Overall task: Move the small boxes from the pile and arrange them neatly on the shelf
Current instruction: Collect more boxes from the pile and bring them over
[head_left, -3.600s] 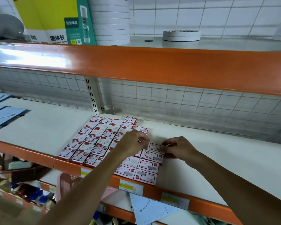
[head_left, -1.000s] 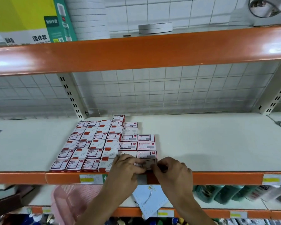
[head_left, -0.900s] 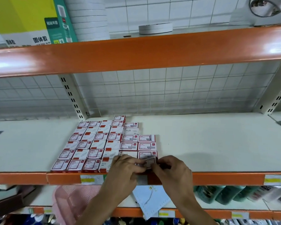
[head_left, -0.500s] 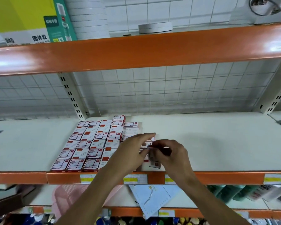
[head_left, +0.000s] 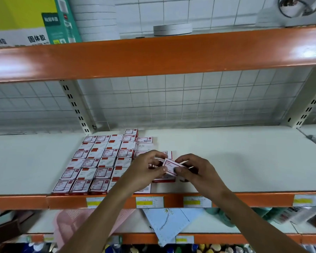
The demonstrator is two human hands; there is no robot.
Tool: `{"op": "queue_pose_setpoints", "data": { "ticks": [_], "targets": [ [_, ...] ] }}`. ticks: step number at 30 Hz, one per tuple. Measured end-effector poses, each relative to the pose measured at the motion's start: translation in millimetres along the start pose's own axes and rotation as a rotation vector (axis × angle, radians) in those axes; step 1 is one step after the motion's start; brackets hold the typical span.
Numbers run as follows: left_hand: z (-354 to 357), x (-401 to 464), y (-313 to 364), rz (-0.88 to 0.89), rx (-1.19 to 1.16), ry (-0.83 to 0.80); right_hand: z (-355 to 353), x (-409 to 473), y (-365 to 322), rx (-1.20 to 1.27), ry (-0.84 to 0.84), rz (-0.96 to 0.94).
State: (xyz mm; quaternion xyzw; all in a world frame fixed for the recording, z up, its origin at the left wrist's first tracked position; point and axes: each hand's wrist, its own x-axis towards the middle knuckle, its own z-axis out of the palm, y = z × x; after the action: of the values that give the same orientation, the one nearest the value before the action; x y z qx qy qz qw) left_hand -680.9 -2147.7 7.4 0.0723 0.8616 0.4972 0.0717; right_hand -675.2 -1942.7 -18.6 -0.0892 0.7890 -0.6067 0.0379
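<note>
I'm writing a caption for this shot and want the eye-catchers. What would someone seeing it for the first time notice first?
First, the two hands at the middle of the shelf: the left hand and right hand together hold one small red-and-white box tilted above the rows. Next, the grid of matching boxes laid flat left of them on the white shelf. Then the broad orange beam overhead.

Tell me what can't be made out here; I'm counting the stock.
Head view:
- Boxes under the left hand and right hand: hidden, so no full count.
- Print on the held box: too small.
- Price labels: blurred.
- Lower-shelf goods: blurred, cut off.
</note>
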Motion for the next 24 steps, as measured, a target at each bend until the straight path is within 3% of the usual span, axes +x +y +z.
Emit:
{"op": "queue_pose_setpoints", "data": {
  "ticks": [5, 11, 24],
  "targets": [
    [-6, -6, -12, 0.055, 0.179, 0.084, 0, 0, 8, -0.252, -0.040, -0.009],
    [-7, -7, -21, 0.073, 0.263, 0.104, 9, -1, 8, -0.382, -0.142, 0.039],
    [1, 20, -12, 0.159, 0.448, 0.135, 32, -6, 8, -0.515, 0.040, -0.053]
  ]
}}
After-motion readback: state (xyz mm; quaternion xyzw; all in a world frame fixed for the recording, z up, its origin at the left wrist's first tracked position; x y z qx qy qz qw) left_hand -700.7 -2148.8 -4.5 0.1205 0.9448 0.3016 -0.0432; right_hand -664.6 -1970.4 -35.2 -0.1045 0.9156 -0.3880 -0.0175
